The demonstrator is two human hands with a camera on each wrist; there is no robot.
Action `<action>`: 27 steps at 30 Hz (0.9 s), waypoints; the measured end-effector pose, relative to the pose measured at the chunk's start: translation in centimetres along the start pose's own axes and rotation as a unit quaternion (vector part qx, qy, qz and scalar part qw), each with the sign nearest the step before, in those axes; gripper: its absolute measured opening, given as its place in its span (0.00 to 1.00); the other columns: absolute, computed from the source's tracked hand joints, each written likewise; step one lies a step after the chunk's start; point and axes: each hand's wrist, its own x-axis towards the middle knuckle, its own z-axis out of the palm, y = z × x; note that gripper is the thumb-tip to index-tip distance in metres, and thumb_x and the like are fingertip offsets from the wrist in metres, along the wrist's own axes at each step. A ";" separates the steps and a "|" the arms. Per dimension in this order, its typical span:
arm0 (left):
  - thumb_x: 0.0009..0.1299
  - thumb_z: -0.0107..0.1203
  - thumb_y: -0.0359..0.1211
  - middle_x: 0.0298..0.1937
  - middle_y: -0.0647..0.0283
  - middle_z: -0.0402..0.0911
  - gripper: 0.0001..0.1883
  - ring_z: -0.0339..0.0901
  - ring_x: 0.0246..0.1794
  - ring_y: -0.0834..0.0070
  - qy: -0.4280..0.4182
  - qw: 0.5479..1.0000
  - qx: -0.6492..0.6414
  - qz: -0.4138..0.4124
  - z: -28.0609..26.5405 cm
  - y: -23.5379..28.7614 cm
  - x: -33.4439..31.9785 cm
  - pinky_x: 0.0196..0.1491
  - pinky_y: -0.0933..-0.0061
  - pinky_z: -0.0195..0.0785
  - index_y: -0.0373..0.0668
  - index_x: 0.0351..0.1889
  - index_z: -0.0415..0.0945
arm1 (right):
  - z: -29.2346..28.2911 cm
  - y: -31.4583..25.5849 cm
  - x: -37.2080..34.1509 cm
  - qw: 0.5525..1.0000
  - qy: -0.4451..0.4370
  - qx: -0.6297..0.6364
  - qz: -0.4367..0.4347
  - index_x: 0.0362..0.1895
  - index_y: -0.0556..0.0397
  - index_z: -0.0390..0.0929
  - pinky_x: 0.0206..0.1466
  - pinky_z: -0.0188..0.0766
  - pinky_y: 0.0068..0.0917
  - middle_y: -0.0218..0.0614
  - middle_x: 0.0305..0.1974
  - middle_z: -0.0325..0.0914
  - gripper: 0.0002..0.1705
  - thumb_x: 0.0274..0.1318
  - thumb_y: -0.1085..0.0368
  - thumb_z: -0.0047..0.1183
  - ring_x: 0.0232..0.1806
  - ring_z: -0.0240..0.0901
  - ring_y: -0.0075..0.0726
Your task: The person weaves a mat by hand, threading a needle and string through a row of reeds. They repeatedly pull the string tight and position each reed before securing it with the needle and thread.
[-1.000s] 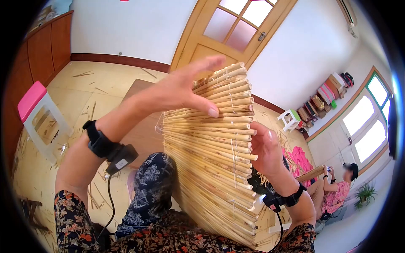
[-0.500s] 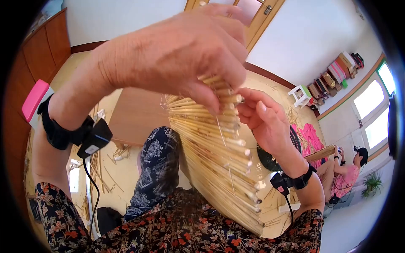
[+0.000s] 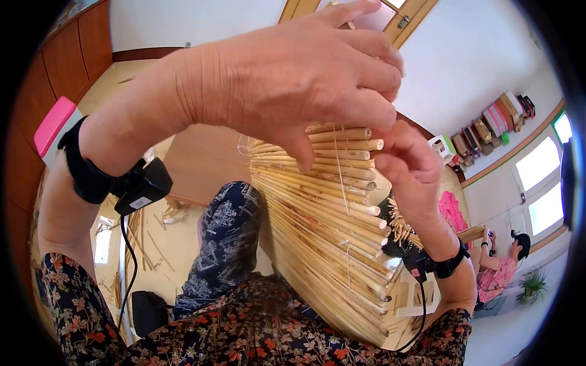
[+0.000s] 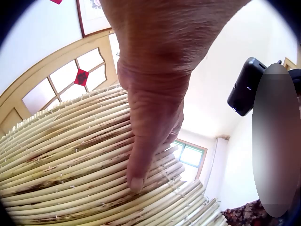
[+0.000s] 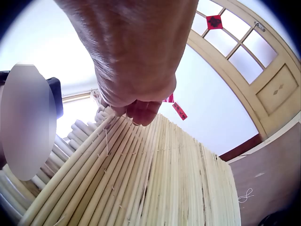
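Note:
A mat of pale reed stalks (image 3: 305, 207), bound with white thread (image 3: 341, 177), stands tilted against the lap and fans out toward the right. My left hand (image 3: 293, 79) grips its upper part from above. In the left wrist view the thumb (image 4: 136, 176) presses on the stalks, while the other fingers reach over the edge. At the cut stalk ends on the right is my right hand (image 3: 412, 165), its fingers curled and its thumb close to the index finger. The right wrist view shows the curled fingertips (image 5: 141, 115) at the mat's edge; what they pinch is hidden.
A low brown table (image 3: 207, 161) stands beyond the knee, with loose stalks on the floor. A pink-topped stool (image 3: 56, 126) is at the left. At the right another person (image 3: 500, 268) sits near a plant (image 3: 532, 285). Boxes (image 3: 488, 125) line the back wall.
The left hand has come down over the mat's upper edge, from open above it to gripping it. The right hand's fingers have curled in at the stalk ends.

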 end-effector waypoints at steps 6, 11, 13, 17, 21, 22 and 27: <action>0.66 0.59 0.52 0.60 0.54 0.68 0.21 0.54 0.74 0.49 0.171 0.976 0.045 0.126 4.1 -2.7 -0.7 0.67 0.26 0.41 0.49 0.44 0.71 | -0.9 -0.7 2.0 0.985 -0.128 -0.115 -0.027 0.35 0.60 0.81 0.39 0.70 0.21 0.33 0.34 0.78 0.06 0.50 0.77 0.63 0.33 0.73 0.24; 0.64 0.62 0.50 0.56 0.56 0.69 0.19 0.59 0.70 0.50 0.247 0.960 0.006 0.133 4.7 -2.3 -0.4 0.68 0.28 0.41 0.48 0.39 0.71 | -2.2 -0.8 4.3 0.970 -0.220 -0.094 0.030 0.29 0.59 0.82 0.36 0.68 0.20 0.30 0.31 0.80 0.08 0.42 0.77 0.68 0.30 0.72 0.20; 0.64 0.63 0.50 0.56 0.56 0.69 0.19 0.59 0.70 0.50 0.247 0.961 0.003 0.125 4.8 -2.2 -0.4 0.68 0.28 0.41 0.48 0.39 0.71 | -2.3 -1.0 4.6 0.971 -0.219 -0.073 0.067 0.29 0.59 0.83 0.37 0.68 0.19 0.29 0.31 0.81 0.08 0.42 0.77 0.68 0.31 0.72 0.19; 0.64 0.63 0.50 0.55 0.56 0.69 0.19 0.59 0.70 0.50 0.240 0.964 -0.005 0.110 4.6 -1.8 -0.6 0.68 0.28 0.41 0.48 0.39 0.71 | -1.8 -0.8 5.0 0.967 -0.240 -0.005 0.090 0.31 0.59 0.84 0.43 0.69 0.19 0.28 0.32 0.82 0.08 0.43 0.76 0.69 0.36 0.74 0.18; 0.64 0.63 0.50 0.55 0.56 0.69 0.19 0.59 0.69 0.51 0.234 0.967 -0.014 0.097 4.3 -1.6 -0.6 0.68 0.28 0.41 0.48 0.39 0.71 | -1.8 -1.3 5.7 0.954 -0.258 0.024 0.152 0.32 0.59 0.84 0.45 0.70 0.19 0.27 0.33 0.82 0.08 0.44 0.75 0.69 0.40 0.75 0.18; 0.64 0.63 0.50 0.55 0.56 0.70 0.19 0.60 0.69 0.51 0.231 0.968 -0.015 0.094 4.3 -1.5 -0.7 0.68 0.28 0.41 0.48 0.39 0.71 | -1.8 -1.4 5.7 0.950 -0.264 0.025 0.162 0.33 0.59 0.83 0.45 0.71 0.19 0.27 0.34 0.82 0.08 0.46 0.76 0.68 0.39 0.76 0.18; 0.64 0.63 0.49 0.55 0.56 0.70 0.19 0.60 0.69 0.51 0.224 0.971 -0.023 0.079 4.0 -1.3 -1.0 0.68 0.28 0.41 0.48 0.39 0.71 | -1.4 -1.0 5.2 0.939 -0.270 0.064 0.204 0.38 0.59 0.81 0.45 0.75 0.22 0.29 0.37 0.82 0.06 0.55 0.75 0.62 0.39 0.78 0.21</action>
